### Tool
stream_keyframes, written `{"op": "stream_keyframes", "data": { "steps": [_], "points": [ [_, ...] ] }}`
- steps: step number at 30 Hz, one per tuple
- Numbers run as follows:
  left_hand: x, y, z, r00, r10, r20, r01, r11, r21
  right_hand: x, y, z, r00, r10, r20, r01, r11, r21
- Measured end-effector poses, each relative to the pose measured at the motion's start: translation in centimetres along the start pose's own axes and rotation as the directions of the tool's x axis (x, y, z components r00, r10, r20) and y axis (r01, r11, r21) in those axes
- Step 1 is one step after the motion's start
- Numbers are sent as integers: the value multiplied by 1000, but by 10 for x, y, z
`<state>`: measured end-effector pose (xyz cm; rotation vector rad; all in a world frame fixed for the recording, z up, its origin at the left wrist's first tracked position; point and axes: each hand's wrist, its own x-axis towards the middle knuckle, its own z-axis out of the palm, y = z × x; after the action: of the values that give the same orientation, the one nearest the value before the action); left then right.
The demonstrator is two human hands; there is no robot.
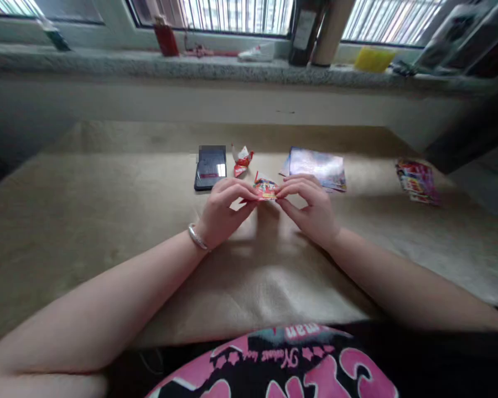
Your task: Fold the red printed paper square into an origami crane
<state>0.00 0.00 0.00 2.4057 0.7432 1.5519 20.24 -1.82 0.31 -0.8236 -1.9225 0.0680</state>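
Between my two hands is a small piece of folded red printed paper (266, 189), raised above the table. My left hand (229, 209) pinches its left end between thumb and fingertips, and a silver bangle circles that wrist. The right end is pinched the same way by my right hand (309, 204). Just beyond the paper stands a folded red and white paper bird (243, 160). A dark phone (210, 168) lies past my left hand. Behind my right hand, a few glossy printed sheets (317, 166) lie overlapping.
A fanned pile of colourful cards (419, 182) lies at the right of the beige-covered table (108, 221). On the stone windowsill (232, 69) stand a red container (166, 37), a dark bottle (305, 33), a brown cylinder (332, 33) and a yellow item (374, 59).
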Motion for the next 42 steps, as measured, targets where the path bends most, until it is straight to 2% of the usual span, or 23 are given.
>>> {"op": "stream_keyframes", "data": {
  "steps": [5,10,14,21,29,34,38,42],
  "points": [
    [-1,1,0,999,-28,21,27,999,38,2,-1,0,1000,-18,-3,18,999,-31],
    [-1,4,-1,988,-21,150,-3,988,155,1,-3,-2,995,-84,50,87,995,-48],
    [-2,3,0,992,-4,124,-20,981,193,1,-4,-1,992,-105,76,108,994,-31],
    [-3,-1,0,996,-1,87,-16,981,191,1,-5,1,996,-48,70,50,998,-30],
    [-2,2,1,985,2,171,-46,966,254,2,-7,1,994,-61,94,65,997,-39],
    [-2,3,0,987,49,151,-84,967,242,1,-8,2,993,-64,98,70,996,-56],
    [-3,2,1,991,32,133,-59,977,207,0,-7,3,996,-30,82,34,998,-52],
    [-3,2,1,985,-6,171,-33,973,227,0,-5,4,996,-44,82,48,998,-48]
  ]
}}
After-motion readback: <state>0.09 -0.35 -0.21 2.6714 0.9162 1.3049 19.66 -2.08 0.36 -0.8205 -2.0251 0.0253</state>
